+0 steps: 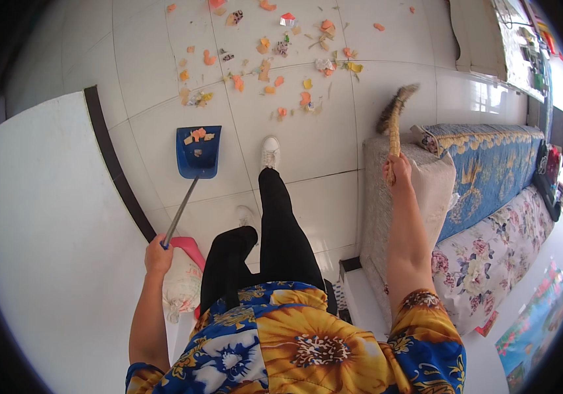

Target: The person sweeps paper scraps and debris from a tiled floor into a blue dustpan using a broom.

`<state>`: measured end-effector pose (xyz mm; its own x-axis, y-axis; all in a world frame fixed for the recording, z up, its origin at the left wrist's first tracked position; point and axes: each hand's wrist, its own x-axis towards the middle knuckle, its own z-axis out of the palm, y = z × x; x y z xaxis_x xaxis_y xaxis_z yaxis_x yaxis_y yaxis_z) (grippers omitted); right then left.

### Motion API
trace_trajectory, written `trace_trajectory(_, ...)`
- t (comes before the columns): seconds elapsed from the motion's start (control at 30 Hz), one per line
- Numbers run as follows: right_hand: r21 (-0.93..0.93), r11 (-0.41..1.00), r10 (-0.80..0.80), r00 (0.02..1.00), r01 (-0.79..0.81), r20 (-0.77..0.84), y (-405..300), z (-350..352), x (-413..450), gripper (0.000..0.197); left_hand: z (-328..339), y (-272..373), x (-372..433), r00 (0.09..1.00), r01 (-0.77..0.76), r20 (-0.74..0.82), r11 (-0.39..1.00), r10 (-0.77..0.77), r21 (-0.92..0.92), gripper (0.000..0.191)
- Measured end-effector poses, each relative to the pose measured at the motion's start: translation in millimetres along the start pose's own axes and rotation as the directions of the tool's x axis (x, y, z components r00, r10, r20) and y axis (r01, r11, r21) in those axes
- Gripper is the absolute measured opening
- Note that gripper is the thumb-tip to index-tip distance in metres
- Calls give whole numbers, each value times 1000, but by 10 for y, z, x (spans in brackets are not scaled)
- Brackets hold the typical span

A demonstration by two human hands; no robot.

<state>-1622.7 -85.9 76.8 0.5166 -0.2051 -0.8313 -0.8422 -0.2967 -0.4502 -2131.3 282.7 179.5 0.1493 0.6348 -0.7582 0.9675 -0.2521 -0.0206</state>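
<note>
My left hand (158,256) grips the end of the long handle of a blue dustpan (197,166). The pan rests on the tiled floor with a few orange and tan scraps (199,135) in it. In my right hand (399,170) is the handle of a straw hand broom (395,118), held out beside the sofa arm. Its dark bristles point away from me, apart from the scraps. Many torn orange, yellow and tan bits (264,71) and several wrappers (282,48) lie scattered on the floor ahead.
A sofa (493,182) with blue and floral covers stands at my right. On the left is a white wall (55,197) with a dark skirting (114,162). Near my left hand sits a tied sack (181,290) against something pink. A covered table (483,39) stands at the upper right.
</note>
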Motion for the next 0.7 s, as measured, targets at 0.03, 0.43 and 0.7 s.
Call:
trace_trajectory(0.03, -10, 1000, 2, 1000, -2, 3, 62, -30, -53, 29, -15, 8, -13, 1000, 9, 4, 1000, -9, -4, 25)
trace_trajectory(0.43, -128, 992, -29, 996, 18, -87, 707, 1, -700, 30, -41, 36, 14, 996, 71, 48, 997, -72, 10, 29)
trace_trajectory(0.7, -165, 980, -80, 980, 110, 181, 799, 257, -1563, 43, 26, -156, -108, 994, 106, 26, 994, -105, -40, 28)
